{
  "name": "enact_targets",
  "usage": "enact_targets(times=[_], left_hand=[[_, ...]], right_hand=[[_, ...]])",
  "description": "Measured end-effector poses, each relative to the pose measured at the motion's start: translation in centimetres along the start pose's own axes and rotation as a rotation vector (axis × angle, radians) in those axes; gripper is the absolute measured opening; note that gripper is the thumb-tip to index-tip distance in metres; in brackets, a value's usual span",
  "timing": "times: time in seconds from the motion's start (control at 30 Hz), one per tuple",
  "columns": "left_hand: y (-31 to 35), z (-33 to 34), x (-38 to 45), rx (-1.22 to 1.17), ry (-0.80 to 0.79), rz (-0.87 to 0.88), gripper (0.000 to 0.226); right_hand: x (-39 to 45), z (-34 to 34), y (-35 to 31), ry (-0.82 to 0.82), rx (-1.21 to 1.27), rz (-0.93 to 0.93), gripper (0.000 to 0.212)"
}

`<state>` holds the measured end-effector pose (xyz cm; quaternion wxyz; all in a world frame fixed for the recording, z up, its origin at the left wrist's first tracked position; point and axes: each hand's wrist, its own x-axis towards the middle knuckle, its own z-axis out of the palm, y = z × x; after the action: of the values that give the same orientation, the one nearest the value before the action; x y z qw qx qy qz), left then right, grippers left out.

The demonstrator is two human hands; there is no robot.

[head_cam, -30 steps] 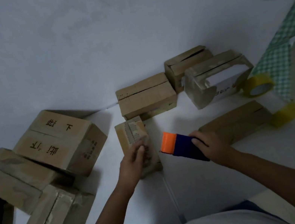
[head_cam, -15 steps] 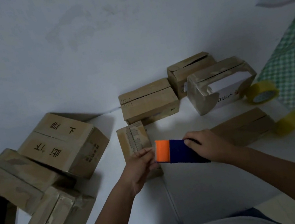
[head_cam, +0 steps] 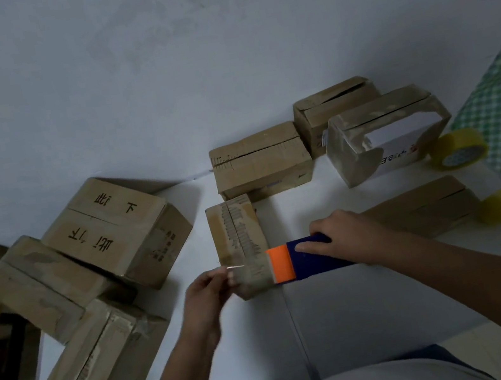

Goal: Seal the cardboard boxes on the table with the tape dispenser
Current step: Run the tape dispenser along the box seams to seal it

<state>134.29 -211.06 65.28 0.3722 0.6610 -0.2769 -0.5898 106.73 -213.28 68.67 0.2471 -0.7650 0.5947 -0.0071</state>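
At centre of desk [head_cam: 396, 304]: small cardboard box [head_cam: 239, 242], seam untaped. Right hand [head_cam: 344, 237] grips tape dispenser [head_cam: 301, 259] at its near end; left hand [head_cam: 207, 293] pinches the pulled tape end. Sealing barely begun; other boxes [head_cam: 261, 161] behind it look unsealed.

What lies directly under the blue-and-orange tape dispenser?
The tape dispenser overlaps the near end of the small upright box; white table beneath. The right hand covers its rear.
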Motion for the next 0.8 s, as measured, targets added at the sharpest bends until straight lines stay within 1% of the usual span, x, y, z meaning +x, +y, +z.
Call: enact_targets(times=[0.03,0.07,0.13,0.27,0.33,0.53,0.8], left_hand=[[-0.2,-1.5,0.3,0.006,0.060,0.006,0.012],[-0.4,-2.6,0.4,0.021,0.083,0.005,0.012],[-0.8,-3.5,0.2,0.031,0.070,-0.022,0.012],[-1.7,-2.7,-0.3,-0.048,0.112,-0.073,0.014],[-2.2,-2.4,-0.5,-0.075,0.152,-0.074,0.014],[-3.0,-2.1,-0.3,-0.071,0.189,-0.076,0.019],[-3.2,-1.9,0.1,-0.081,0.222,-0.098,0.016]], right_hand=[[-0.1,-0.1,0.6,-0.018,-0.010,0.010,0.055],[-0.1,-0.1,1.1,-0.030,-0.004,0.019,0.055],[0.1,0.0,1.7,-0.035,0.007,0.028,0.054],[0.8,0.4,1.8,-0.027,0.008,0.040,0.050],[1.1,0.4,1.8,-0.033,-0.010,0.039,0.053],[1.5,0.4,1.5,-0.061,-0.064,0.035,0.054],[2.4,1.0,1.8,-0.083,-0.073,0.049,0.057]])
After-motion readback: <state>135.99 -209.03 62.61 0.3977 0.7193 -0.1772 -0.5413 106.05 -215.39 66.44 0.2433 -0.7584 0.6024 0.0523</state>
